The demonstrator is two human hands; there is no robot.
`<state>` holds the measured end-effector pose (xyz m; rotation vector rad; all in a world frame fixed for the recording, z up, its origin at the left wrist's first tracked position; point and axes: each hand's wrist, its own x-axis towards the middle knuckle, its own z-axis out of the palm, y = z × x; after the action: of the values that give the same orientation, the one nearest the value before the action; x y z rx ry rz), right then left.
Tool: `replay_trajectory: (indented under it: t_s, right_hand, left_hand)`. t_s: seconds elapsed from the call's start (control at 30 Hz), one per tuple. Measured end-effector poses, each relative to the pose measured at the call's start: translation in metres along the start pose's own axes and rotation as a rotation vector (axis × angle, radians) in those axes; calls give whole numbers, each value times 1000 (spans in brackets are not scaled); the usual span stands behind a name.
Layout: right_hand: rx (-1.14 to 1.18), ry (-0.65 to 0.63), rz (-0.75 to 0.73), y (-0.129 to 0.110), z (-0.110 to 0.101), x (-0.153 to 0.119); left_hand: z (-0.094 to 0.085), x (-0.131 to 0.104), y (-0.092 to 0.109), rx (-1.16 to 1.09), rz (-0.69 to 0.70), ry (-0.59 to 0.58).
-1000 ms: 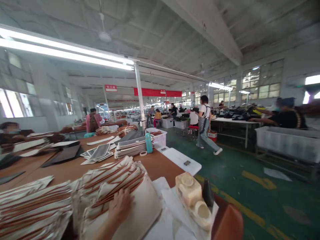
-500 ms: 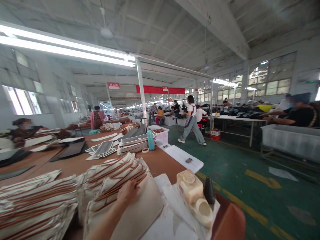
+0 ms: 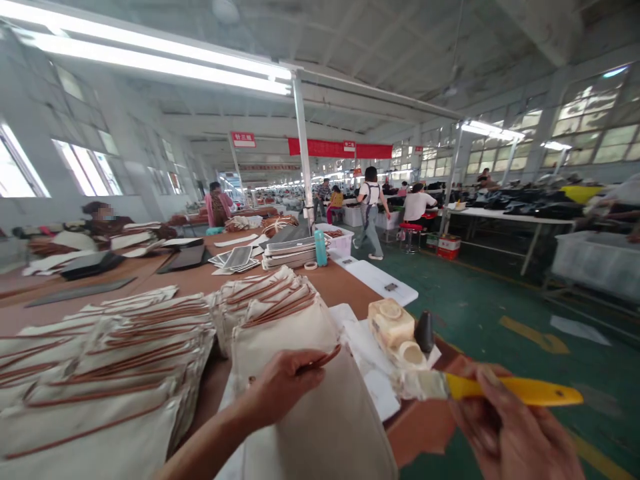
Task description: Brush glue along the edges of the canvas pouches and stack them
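Observation:
My right hand (image 3: pixel 515 427) grips a flat paintbrush (image 3: pixel 515 390) by its yellow handle. The pale bristles point left, close to a small open-mouthed bottle (image 3: pixel 413 353) lying beside an upright cream plastic container (image 3: pixel 391 320). My left hand (image 3: pixel 285 387) is closed, pinching a narrow brown leather strip (image 3: pixel 327 358) between thumb and fingers. Beneath that hand lies a cream fabric panel (image 3: pixel 320 427), the top piece of a stack with brown edging. More cream pieces with brown strips (image 3: pixel 115 373) are fanned out to the left.
A dark cone-shaped object (image 3: pixel 425 330) stands beside the container. Farther back on the brown table (image 3: pixel 345 287) are stacked grey panels (image 3: pixel 295 252), a turquoise bottle (image 3: pixel 320 248) and a tape roll (image 3: pixel 311 265). Several people work beyond; one person (image 3: pixel 371 207) walks in the aisle.
The right hand with the brush has come into view. My left hand moved from the stack's edge onto the panel and now pinches a brown strip. The view shifted left and down.

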<state>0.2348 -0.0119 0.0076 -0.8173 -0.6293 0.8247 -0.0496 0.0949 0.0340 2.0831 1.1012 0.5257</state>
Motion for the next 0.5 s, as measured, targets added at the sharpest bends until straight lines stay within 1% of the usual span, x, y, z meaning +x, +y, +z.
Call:
replay_trajectory:
  t_s: [0.1, 0.2, 0.3, 0.37, 0.4, 0.47, 0.5]
  right_hand:
    - [64, 1, -45, -13, 28, -5]
    - [34, -42, -117, -12, 41, -11]
    - [-84, -170, -243, -2, 45, -15]
    - [-264, -259, -368, 3, 45, -15]
    - [-363, -281, -434, 4, 44, -14]
    - [-484, -257, -525, 3, 40, -12]
    - [-484, -236, -542, 2, 38, -11]
  left_hand:
    - [6, -26, 20, -110, -43, -52]
    - [11, -41, 29, -200, -68, -63]
    - [15, -49, 33, -257, -73, -65]
    - [18, -53, 33, -291, -80, -71]
    - [20, -54, 33, -309, -86, -66]
    - [23, -56, 30, -344, -102, -52]
    - [24, -56, 29, -357, -106, -47]
